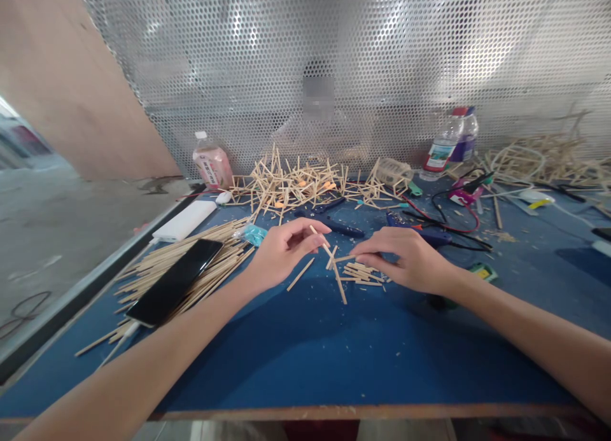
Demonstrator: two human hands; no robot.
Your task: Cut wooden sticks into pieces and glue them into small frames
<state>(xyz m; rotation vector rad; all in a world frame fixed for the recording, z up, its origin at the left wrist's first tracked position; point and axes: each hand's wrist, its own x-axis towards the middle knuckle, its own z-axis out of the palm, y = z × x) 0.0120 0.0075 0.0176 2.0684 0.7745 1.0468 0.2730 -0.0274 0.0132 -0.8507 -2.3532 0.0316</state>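
Note:
My left hand (289,250) pinches a thin wooden stick (326,250) between thumb and fingertips, its free end slanting down toward the right. In the fingertips of my right hand (403,255) is a short stick piece (344,258), held almost level. The two meet at a point between my hands, where another stick length (340,285) runs down toward me; whether they are joined I cannot tell. Under my right hand lies a small pile of short cut sticks (361,273). A single loose stick (300,274) rests on the table beside my left hand.
A black phone (176,282) lies on long sticks (224,269) at left, near a white power bank (185,221). Behind are pliers (341,226), a stick-frame heap (305,181), a pink bottle (213,167) and clear bottles (442,149). Perforated metal mesh (229,78) separates me from another person.

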